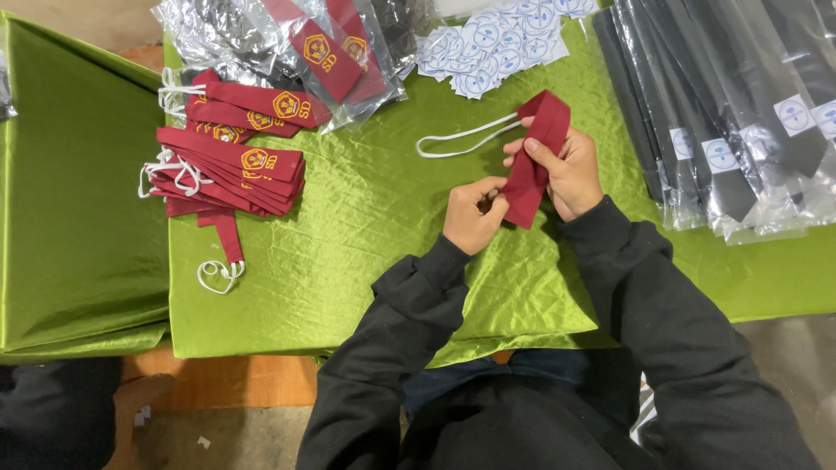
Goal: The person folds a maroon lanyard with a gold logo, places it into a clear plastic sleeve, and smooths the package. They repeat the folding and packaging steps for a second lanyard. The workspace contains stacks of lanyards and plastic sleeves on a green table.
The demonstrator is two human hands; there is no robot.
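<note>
A dark red necktie (538, 148) with a white elastic loop (457, 139) lies slanted over the green satin tablecloth (366, 226). My right hand (562, 170) grips the tie around its upper half. My left hand (475, 213) pinches its lower end. Both arms wear black sleeves.
A pile of dark red ties with yellow emblems (231, 157) lies at the left. Ties bagged in clear plastic (322, 43) sit at the back. Round white stickers (492, 43) are strewn behind my hands. Black ties in plastic bags (731, 104) are stacked at the right.
</note>
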